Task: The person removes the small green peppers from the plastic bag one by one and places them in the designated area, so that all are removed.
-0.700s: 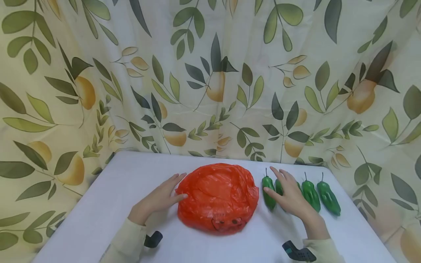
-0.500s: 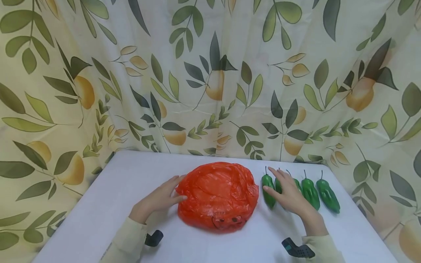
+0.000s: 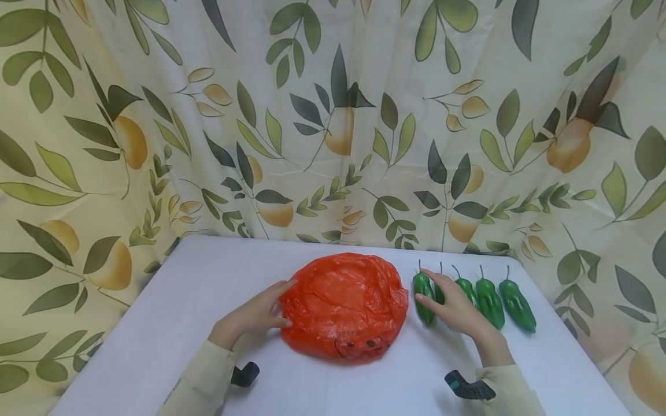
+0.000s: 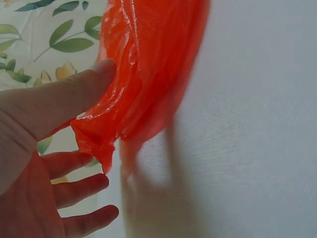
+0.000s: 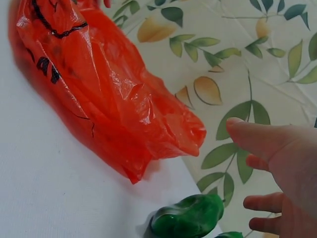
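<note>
An inflated-looking red plastic bag (image 3: 346, 309) with black drawn marks on its front sits mid-table. My left hand (image 3: 254, 312) is at the bag's left edge, thumb and fingers spread. In the left wrist view a crumpled corner of the bag (image 4: 143, 74) lies between the thumb and the other fingers, which are not closed on it; whether they touch it is unclear. My right hand (image 3: 458, 306) hovers over the green peppers (image 3: 489, 306), fingers apart, and holds nothing. It partly hides the second pepper from the left. One pepper (image 5: 188, 218) shows below the bag in the right wrist view.
The white tabletop (image 3: 333, 390) reaches back to a curtain (image 3: 333, 190) printed with leaves and fruit. Several green peppers stand in a row along the table's right side. Both wrists carry a black device (image 3: 470, 386).
My left hand has moved slightly right, closer against the bag's edge. My right hand stays nearly in place over the peppers. The whole head view has shifted a little upward.
</note>
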`<state>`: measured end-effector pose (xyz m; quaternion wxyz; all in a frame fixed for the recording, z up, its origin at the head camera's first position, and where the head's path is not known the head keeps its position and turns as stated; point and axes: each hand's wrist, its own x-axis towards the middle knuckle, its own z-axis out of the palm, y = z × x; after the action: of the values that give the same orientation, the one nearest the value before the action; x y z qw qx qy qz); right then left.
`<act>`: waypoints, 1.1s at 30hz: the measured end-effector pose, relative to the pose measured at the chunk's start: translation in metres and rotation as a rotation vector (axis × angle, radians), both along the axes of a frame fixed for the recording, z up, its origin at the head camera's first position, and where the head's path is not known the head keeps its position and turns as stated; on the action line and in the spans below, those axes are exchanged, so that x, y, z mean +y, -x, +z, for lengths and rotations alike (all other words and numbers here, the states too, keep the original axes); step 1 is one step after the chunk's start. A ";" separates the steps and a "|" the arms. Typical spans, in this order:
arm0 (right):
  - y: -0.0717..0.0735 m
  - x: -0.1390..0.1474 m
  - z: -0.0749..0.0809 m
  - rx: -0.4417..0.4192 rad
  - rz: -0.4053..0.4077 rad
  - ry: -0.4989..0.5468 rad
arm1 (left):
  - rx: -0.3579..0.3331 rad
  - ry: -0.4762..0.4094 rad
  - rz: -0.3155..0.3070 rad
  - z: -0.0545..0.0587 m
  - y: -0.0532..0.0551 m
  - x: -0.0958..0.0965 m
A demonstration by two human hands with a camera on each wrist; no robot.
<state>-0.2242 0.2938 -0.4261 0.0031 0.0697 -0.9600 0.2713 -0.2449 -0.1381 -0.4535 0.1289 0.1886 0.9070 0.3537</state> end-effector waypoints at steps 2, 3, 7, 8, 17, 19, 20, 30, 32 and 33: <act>0.001 0.001 -0.003 0.004 0.006 0.009 | 0.001 -0.013 -0.008 -0.001 0.000 0.000; 0.001 0.001 -0.005 0.006 0.010 0.015 | -0.004 -0.019 -0.011 -0.002 0.000 0.001; 0.002 0.001 -0.011 0.019 0.024 0.026 | -0.038 -0.044 -0.015 -0.006 0.000 0.000; 0.002 0.001 -0.013 0.020 0.027 0.026 | -0.045 -0.045 -0.013 -0.007 0.000 -0.001; 0.002 0.003 -0.018 0.008 0.025 0.038 | -0.050 -0.023 0.009 -0.017 0.000 0.000; 0.002 0.004 -0.019 0.006 0.028 0.043 | -0.050 -0.008 0.024 -0.018 0.000 0.000; 0.002 0.004 -0.019 0.005 0.030 0.044 | -0.054 -0.003 0.032 -0.019 0.000 0.000; 0.006 0.006 -0.019 0.025 0.026 0.022 | -0.014 0.006 0.036 -0.020 0.003 0.002; 0.006 0.006 -0.020 0.029 0.018 0.009 | 0.001 0.004 0.025 -0.021 0.005 0.003; 0.007 0.006 -0.020 0.034 0.015 0.001 | 0.014 0.002 0.015 -0.021 0.005 0.003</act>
<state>-0.2310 0.3001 -0.4466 0.0175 0.0816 -0.9591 0.2704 -0.2501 -0.1349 -0.4746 0.1199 0.1840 0.9097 0.3523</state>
